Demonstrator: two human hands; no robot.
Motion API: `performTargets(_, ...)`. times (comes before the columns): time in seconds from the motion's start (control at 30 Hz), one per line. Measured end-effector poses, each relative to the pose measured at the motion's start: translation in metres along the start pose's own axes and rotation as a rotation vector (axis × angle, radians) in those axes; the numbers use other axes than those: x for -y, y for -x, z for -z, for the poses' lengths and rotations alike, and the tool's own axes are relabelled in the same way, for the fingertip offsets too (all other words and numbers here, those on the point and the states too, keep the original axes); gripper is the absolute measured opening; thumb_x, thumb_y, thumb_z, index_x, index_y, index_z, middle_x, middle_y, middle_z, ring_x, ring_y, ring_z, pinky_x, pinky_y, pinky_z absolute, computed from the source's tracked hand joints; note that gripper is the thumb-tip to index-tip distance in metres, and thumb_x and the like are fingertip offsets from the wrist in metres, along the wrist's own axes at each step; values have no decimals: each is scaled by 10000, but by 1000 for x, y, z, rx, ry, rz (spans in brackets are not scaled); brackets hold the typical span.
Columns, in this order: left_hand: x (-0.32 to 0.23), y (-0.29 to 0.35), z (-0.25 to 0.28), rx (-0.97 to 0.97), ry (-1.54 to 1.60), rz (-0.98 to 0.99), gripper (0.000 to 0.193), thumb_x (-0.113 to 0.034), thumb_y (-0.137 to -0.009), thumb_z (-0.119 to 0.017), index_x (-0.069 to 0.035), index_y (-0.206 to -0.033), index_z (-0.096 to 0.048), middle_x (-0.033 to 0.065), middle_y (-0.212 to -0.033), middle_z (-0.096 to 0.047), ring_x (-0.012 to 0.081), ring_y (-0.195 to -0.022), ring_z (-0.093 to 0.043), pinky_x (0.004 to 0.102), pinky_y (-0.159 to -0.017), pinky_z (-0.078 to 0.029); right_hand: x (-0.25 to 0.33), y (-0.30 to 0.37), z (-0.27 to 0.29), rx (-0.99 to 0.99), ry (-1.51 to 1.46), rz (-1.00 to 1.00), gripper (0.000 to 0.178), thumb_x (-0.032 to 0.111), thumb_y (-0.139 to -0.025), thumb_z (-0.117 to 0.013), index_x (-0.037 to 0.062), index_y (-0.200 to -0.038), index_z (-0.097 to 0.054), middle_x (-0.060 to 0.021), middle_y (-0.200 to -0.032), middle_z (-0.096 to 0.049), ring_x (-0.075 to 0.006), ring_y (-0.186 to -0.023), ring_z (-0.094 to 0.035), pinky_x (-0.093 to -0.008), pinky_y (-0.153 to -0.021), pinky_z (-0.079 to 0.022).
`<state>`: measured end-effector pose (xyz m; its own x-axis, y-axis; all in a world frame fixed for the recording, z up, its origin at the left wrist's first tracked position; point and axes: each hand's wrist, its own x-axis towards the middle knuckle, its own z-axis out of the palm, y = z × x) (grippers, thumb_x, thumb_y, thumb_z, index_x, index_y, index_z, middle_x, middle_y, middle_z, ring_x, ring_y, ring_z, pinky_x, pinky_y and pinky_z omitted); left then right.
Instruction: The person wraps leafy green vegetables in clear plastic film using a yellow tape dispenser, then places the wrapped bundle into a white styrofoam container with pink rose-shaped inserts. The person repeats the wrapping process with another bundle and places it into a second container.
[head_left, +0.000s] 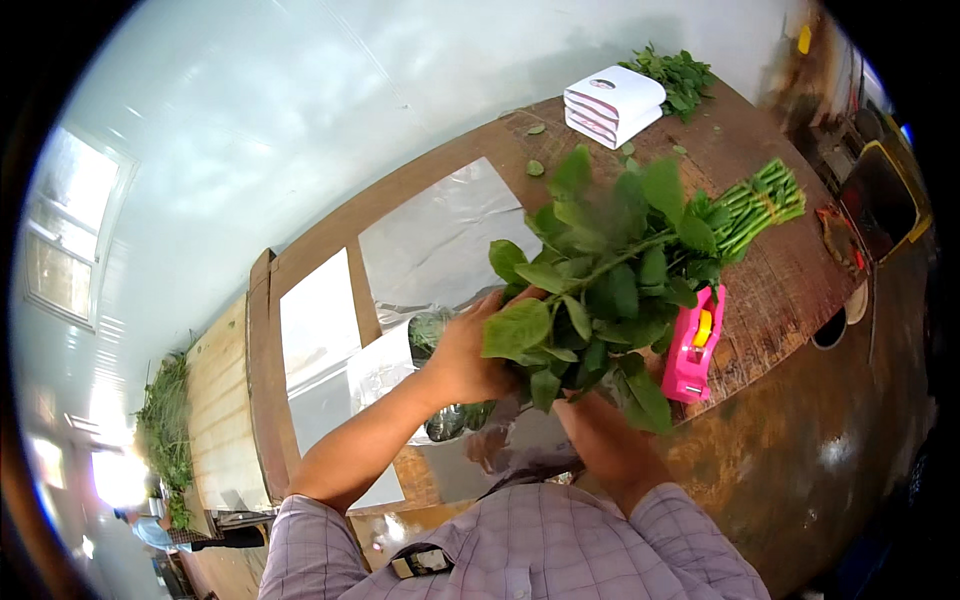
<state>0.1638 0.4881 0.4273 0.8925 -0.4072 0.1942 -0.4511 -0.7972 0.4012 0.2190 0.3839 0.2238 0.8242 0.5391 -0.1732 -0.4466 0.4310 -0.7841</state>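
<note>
A large bunch of leafy green stems lies slantwise before me, its cut ends banded together at the far right. My left hand is closed about the left end of the bunch, its fingers partly behind leaves. Under the foliage my right hand reaches in from below; its fingers are hidden. Left of my left hand, a white and clear wrapping sheet curves around the bunch's end, with green showing inside. A pink tape dispenser with a yellow roll stands right beside the leaves.
Flat silvery sheets and a white sheet lie on the brown wooden table. A folded white stack and more leafy stems sit at the back. Far left, greenery lies by a pale board, near another person.
</note>
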Motion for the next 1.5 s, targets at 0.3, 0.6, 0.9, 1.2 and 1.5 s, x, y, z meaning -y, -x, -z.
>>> performTargets(0.3, 19, -45, -47, 190, 1, 152, 958, -196, -575, -765, -183, -1433, -339, 160, -1087, -544, 374, -1032, -546, 437, -837, -478, -51, 1, 1, -234, -726, -58, 288, 263, -943, -544, 130, -1198, -558, -44, -1136, -587, -199, -1036, -554, -359, -880, -463)
performTargets(0.6, 138, 8, -14, 210, 78, 738, 789, -676, -874, -380, -51, -1343, -483, 262, -1274, -534, 404, -1213, -489, 403, -1033, -366, -60, 32, 36, -57, -757, 60, 449, 414, -859, -596, 122, -1199, -566, -47, -1160, -604, -242, -1097, -536, -417, -966, -417)
performTargets(0.9, 167, 115, 41, 309, 789, 514, 590, -510, -1003, -266, -87, -1249, -595, 58, -1183, -627, 199, -1062, -576, 375, -968, -408, -7, 83, -41, -553, -593, 211, 528, 430, -821, -670, 74, -1196, -563, -66, -1121, -619, -233, -1008, -583, -371, -920, -463)
performTargets(1.2, 196, 144, -25, 571, 1262, 451, 409, -398, -969, -460, -29, -1098, -579, 34, -920, -616, 136, -792, -563, 308, -728, -474, 1, 160, -77, -656, -446, 446, 658, 428, -831, -673, 64, -1309, -405, -67, -1270, -461, -186, -1193, -415, -343, -1006, -356)
performTargets(1.5, 0, 57, -48, 958, 1303, 178, 646, -500, -981, -356, -4, -1394, -376, 132, -1276, -558, 226, -1149, -530, 360, -999, -399, 3, 385, -56, -997, -629, 911, 578, 364, -878, -650, 40, -1301, -425, -86, -1221, -548, -214, -1035, -582, -379, -896, -507)
